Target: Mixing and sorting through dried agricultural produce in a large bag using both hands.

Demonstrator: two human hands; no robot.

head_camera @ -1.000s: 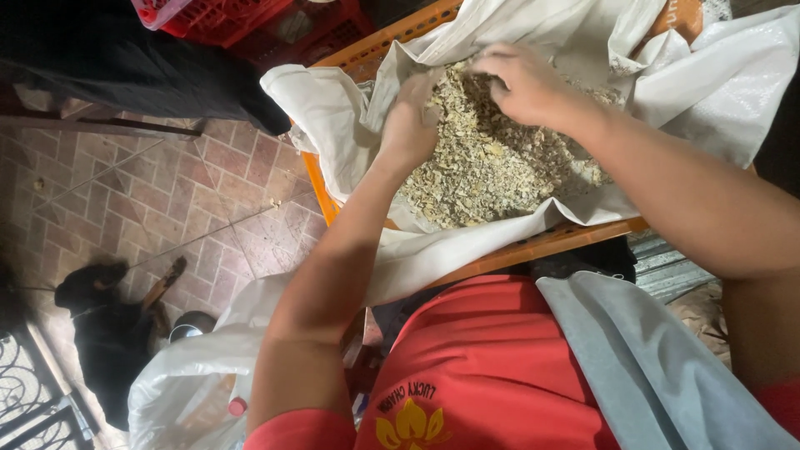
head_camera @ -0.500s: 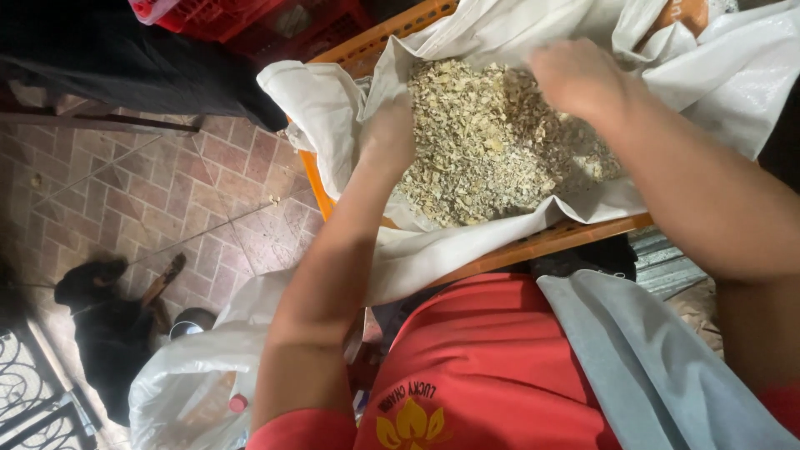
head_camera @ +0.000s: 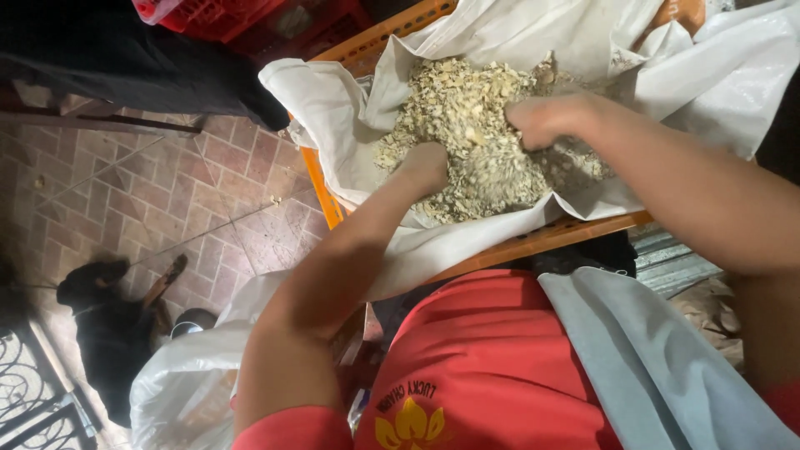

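One white sack (head_camera: 467, 250) lines one orange crate (head_camera: 533, 243); inside it lies one heap of pale dried chips (head_camera: 467, 125). One black dog (head_camera: 108, 325) lies near left on the tiles. Two hands work the heap: the left hand (head_camera: 425, 165) digs in, grip hidden; the right hand (head_camera: 546, 119) is fisted on chips.

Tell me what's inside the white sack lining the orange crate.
The white sack holds a heap of pale dried flakes. The left hand and right hand press into it. The heap covers the sack's bottom and the fingertips, so neither can be seen.
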